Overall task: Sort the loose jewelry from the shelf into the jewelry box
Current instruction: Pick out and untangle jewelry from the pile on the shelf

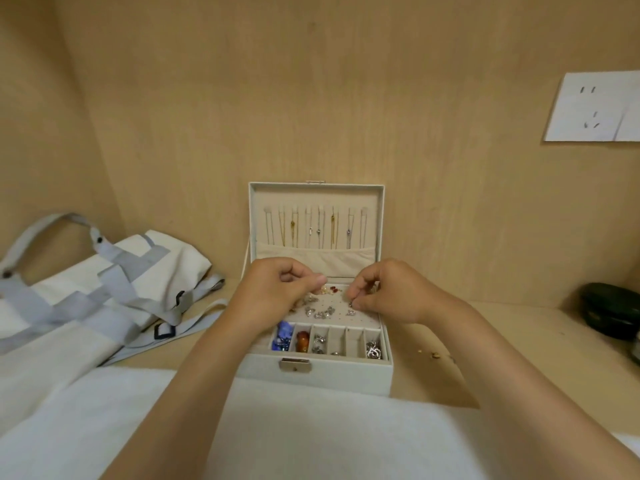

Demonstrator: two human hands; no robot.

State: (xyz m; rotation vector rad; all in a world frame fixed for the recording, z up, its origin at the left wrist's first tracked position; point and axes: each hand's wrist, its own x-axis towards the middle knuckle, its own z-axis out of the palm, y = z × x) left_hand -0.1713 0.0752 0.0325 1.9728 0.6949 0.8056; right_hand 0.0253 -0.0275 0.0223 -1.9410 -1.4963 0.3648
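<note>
Centrally, white jewelry box [332,375] open, right hand [391,292] pinching silver stud [352,304], left hand [273,289] curled, hold unclear

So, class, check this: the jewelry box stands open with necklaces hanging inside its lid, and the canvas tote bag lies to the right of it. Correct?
Not quite. The canvas tote bag lies to the left of the jewelry box, not the right, as the head view shows. The box does stand open with necklaces hanging inside its lid.

matt wooden shelf [485,323], cloth bag [86,289], velvety jewelry box [318,374] (shiny metal clasp [294,364])
</note>
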